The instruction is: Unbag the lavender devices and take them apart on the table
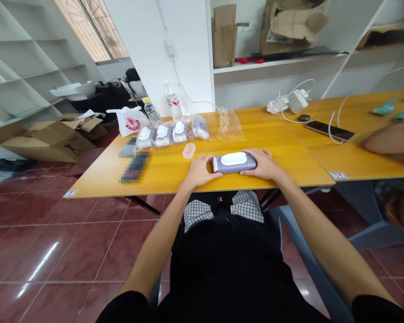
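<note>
purple device [231, 168] near front edge of table [161, 179], left hand [199, 173] & right hand [264, 166] w/ fingers curled round opp. ends; looks stiff, prob. light, maybe slippery, best held by ends.

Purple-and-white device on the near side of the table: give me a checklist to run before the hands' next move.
1. Left hand on one end of the purple-and-white device: ok.
2. Right hand around the other end: ok.
3. White ridged oval facing up: ok.
4. Pink tray apart from both hands: ok, it lies beyond the left one.
5. Clear plastic bag away from the device: ok.
6. Underside of the device undamaged: cannot tell, hidden.
</note>
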`<state>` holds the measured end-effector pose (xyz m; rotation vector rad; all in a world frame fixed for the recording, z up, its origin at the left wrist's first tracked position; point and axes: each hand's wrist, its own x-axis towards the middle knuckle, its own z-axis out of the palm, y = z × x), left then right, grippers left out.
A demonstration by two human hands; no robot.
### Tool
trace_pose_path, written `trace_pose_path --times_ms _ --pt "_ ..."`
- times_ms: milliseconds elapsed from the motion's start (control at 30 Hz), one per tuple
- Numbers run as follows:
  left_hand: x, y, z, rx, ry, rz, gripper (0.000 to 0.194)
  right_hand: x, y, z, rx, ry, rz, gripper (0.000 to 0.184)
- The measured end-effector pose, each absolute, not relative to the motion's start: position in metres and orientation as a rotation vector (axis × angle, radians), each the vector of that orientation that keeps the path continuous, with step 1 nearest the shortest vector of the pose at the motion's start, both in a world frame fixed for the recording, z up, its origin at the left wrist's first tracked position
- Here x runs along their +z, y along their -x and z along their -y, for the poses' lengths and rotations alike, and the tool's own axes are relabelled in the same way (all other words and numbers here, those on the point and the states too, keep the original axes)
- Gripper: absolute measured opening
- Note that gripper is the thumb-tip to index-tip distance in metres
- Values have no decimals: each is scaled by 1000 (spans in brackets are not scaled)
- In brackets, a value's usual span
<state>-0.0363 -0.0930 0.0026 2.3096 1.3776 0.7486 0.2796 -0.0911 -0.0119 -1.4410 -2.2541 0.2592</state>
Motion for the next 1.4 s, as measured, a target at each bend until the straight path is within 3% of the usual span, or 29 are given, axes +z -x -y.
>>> trace_pose_path --times_ms 467,733,1133,1400 --pt "8 31 99 740 -2302 -1414 68 -16 -280 89 263 1438 2213 89" --pt "8 49 88 700 -2259 -1119 61 -16 -289 85 365 1378 2251 90" --pt "5 50 90 623 -2376 -1132 83 -16 -290 85 325 1370 2283 92" --pt "2 54 86 594 -2384 -1109 81 -16 -289 86 385 1352 2242 88"
